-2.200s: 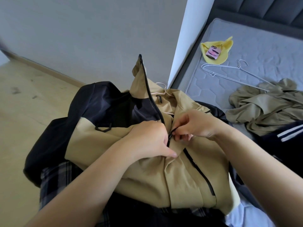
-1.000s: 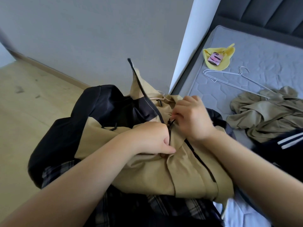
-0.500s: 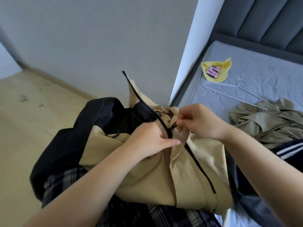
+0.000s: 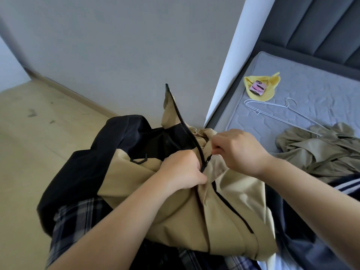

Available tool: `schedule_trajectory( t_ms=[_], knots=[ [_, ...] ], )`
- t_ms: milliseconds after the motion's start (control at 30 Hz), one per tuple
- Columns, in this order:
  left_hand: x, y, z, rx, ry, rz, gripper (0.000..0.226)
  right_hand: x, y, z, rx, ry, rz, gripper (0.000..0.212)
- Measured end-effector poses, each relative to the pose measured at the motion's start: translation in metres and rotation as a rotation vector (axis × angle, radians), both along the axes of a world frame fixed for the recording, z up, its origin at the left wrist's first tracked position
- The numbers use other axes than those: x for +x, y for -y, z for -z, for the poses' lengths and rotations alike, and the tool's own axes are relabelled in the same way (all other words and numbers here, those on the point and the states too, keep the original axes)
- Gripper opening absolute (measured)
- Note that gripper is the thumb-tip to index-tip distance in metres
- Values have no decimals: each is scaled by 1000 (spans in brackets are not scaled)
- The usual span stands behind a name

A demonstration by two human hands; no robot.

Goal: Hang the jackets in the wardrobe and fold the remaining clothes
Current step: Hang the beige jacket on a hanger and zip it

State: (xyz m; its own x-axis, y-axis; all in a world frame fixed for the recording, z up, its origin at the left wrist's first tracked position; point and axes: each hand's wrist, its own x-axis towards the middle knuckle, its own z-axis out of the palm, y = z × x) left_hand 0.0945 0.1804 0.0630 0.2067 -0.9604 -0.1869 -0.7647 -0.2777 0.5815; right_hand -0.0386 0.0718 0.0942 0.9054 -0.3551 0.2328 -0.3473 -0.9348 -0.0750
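The beige and black jacket (image 4: 175, 211) lies bunched on my lap. My left hand (image 4: 181, 170) grips its beige cloth just beside the zipper. My right hand (image 4: 239, 151) pinches the zipper pull (image 4: 208, 158). Further right, on the mattress (image 4: 321, 84), lie a white wire hanger (image 4: 272, 109) and an olive garment (image 4: 319, 151).

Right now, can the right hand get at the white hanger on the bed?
Probably yes, once it lets go: the right hand is busy pinching the zip pull of the tan jacket, but only bare mattress lies between it and the hanger.
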Motion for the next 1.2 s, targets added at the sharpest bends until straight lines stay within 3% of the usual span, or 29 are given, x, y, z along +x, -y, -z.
schedule_trajectory(
  t_ms=[67, 167, 333, 467, 533, 667, 733, 867, 1000, 1200],
  knots=[
    [1, 1, 0, 23, -16, 35, 46, 4, 15, 1, 11, -35, 32, 15],
    [3, 3, -4, 67, -60, 99, 46, 20, 39, 7, 66, 63, 122, 13],
    [6, -2, -3, 154, -70, 202, 42, 37, 61, 19, 248, 252, 462, 12],
    [12, -5, -6, 180, -154, 184, 45, 32, 52, 5, 437, 366, 339, 23],
    [14, 2, -10, 94, -98, 73, 55, 29, 40, -4, 429, 352, 262, 32],
    [11, 33, -17, -247, 273, -213, 61, 24, 36, -14, 512, 394, 244, 32],
    [10, 53, -18, -325, 287, -250, 55, 26, 37, -15, 537, 418, 249, 30],
    [10, 74, -1, -345, 117, -222, 47, 27, 39, -7, 509, 410, 261, 35],
    [23, 68, 24, -310, -146, -219, 49, 23, 39, 5, 331, 215, 222, 17],
    [27, 68, 25, -316, -202, -158, 49, 26, 64, 3, -33, -1, 88, 14]
  ],
)
